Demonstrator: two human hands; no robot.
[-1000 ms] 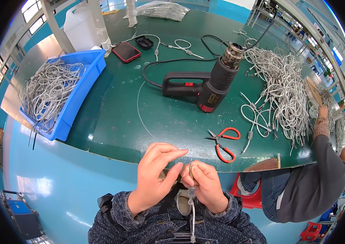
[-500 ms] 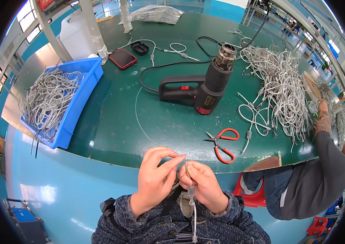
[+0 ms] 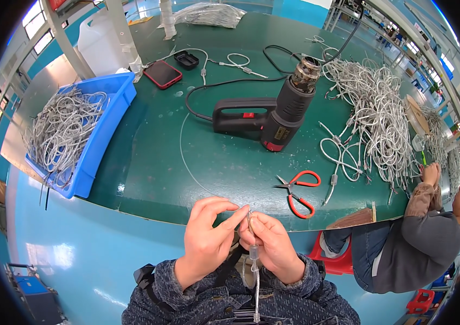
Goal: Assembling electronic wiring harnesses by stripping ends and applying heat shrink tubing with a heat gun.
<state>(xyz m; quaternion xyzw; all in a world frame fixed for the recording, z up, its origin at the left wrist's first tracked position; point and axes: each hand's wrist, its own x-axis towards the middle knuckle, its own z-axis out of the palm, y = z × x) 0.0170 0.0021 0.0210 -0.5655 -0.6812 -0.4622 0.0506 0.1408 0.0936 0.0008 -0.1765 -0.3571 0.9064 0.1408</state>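
Just off the near table edge, my right hand point(image 3: 274, 246) pinches a grey cable point(image 3: 256, 281) close to its upper end. The cable hangs down in front of my jacket, with a clear sleeve point(image 3: 254, 252) just below the fingers. My left hand point(image 3: 208, 244) is closed in a pinch at the cable's tip, thumb and forefinger together; the fine wire ends there are too small to make out. A thin pale strand point(image 3: 185, 160) curves over the table and passes out of sight behind my left hand. Red-handled scissors point(image 3: 299, 194) lie open on the green table point(image 3: 148, 168).
A black heat gun point(image 3: 284, 116) stands mid-table with its cord trailing. Tangled cables fill a blue bin point(image 3: 102, 138) at left; another cable heap point(image 3: 376, 119) lies at right. A phone point(image 3: 163, 74) lies farther back. At right a co-worker point(image 3: 430, 238) sits.
My hands keep almost the same pinch on the cable. The co-worker's hands have moved lower and nearer, and a green item shows by them. The view has shifted slightly.
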